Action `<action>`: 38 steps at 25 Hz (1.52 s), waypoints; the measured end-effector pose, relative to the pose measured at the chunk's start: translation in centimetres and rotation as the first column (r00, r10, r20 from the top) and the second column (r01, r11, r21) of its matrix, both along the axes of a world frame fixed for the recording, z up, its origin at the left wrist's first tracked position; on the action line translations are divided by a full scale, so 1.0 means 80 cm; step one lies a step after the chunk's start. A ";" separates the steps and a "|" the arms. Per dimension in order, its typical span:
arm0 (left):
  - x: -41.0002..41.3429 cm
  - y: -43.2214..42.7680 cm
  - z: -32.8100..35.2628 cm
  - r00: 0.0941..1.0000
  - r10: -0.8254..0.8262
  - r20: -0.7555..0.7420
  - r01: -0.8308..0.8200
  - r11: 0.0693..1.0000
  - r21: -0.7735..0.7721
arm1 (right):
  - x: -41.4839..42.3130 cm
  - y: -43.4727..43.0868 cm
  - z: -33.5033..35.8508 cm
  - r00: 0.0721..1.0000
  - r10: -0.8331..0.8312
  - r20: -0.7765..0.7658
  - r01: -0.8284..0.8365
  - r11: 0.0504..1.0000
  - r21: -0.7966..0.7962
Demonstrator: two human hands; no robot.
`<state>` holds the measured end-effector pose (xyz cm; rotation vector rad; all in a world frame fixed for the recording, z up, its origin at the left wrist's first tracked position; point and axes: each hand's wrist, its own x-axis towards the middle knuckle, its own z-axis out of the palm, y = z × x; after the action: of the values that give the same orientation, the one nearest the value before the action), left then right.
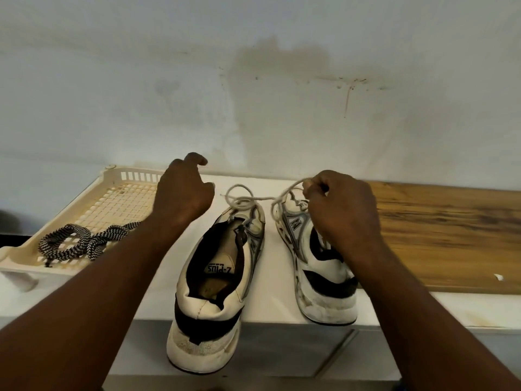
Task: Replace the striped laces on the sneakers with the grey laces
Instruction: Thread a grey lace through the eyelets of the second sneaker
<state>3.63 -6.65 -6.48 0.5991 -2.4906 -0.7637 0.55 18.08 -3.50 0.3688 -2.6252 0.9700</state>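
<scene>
Two white, black and grey sneakers stand heels toward me on a white ledge [146, 303], the left sneaker [214, 280] beside the right sneaker [318, 277]. A grey lace [242, 199] forms a loose loop over the left sneaker's toe and runs right to my right hand [341, 210], which pinches it above the right sneaker's tongue. My left hand [183, 196] hovers left of the loop with curled fingers; the lace's free end stops just short of it and nothing shows in its grip. The black-and-white striped laces [81, 241] lie knotted in a cream basket tray [118, 176].
The basket tray sits at the ledge's left end against a stained white wall [253, 80]. A wooden board [451, 235] covers the ledge to the right of the sneakers. The left sneaker's heel overhangs the ledge's front edge.
</scene>
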 end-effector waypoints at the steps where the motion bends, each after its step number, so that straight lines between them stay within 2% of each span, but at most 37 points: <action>1: 0.000 -0.002 0.000 0.998 -0.033 0.056 0.031 0.999 0.036 | 0.002 -0.001 -0.003 1.000 -0.001 -0.014 0.002 0.998 0.064; 2: 0.003 0.001 0.003 0.992 -0.091 0.090 0.086 0.995 0.055 | 0.006 -0.005 -0.005 0.999 0.024 -0.026 -0.021 0.993 0.117; 6: 0.014 0.036 0.016 0.938 -0.298 0.176 0.277 0.951 0.135 | 0.022 -0.027 -0.015 0.950 0.203 -0.237 -0.144 0.959 0.245; 9: 0.016 0.050 0.014 0.889 -0.355 0.289 0.322 0.934 0.158 | 0.034 -0.042 -0.019 0.949 0.301 -0.089 -0.265 0.921 0.286; 11: 0.020 0.050 0.013 0.888 -0.358 0.288 0.311 0.930 0.196 | 0.040 -0.047 -0.023 0.956 0.292 -0.006 -0.275 0.907 0.320; 13: 0.027 0.046 0.013 0.896 -0.352 0.271 0.269 0.915 0.301 | 0.043 -0.050 -0.026 0.960 0.280 0.022 -0.269 0.893 0.361; 16: 0.045 0.037 0.014 0.892 -0.375 0.252 0.222 0.850 0.477 | 0.045 -0.048 -0.030 0.964 0.266 0.016 -0.257 0.911 0.323; 18: 0.059 0.035 0.014 0.885 -0.400 0.238 0.223 0.813 0.538 | 0.046 -0.046 -0.033 0.959 0.285 -0.003 -0.269 0.908 0.322; 21: 0.076 0.038 0.011 0.895 -0.404 0.187 0.218 0.764 0.607 | 0.056 -0.047 -0.040 0.927 0.372 0.052 -0.371 0.887 0.275; 23: 0.084 0.040 0.007 0.888 -0.430 0.165 0.226 0.719 0.657 | 0.062 -0.050 -0.049 0.909 0.405 0.093 -0.416 0.888 0.195; 27: 0.095 0.043 -0.005 0.902 -0.423 0.085 0.244 0.663 0.708 | 0.063 -0.048 -0.060 0.926 0.354 0.133 -0.353 0.935 -0.034; 32: 0.104 0.039 -0.008 0.894 -0.445 0.048 0.249 0.584 0.773 | 0.068 -0.047 -0.068 0.920 0.372 0.122 -0.379 0.925 0.034; 38: 0.099 0.044 -0.011 0.917 -0.395 0.058 0.235 0.651 0.722 | 0.068 -0.048 -0.064 0.899 0.438 0.023 -0.437 0.892 0.116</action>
<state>11.52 -3.12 -7.34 0.4953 -2.4613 -1.9456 6.00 14.24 -8.65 1.0279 -2.6554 0.9354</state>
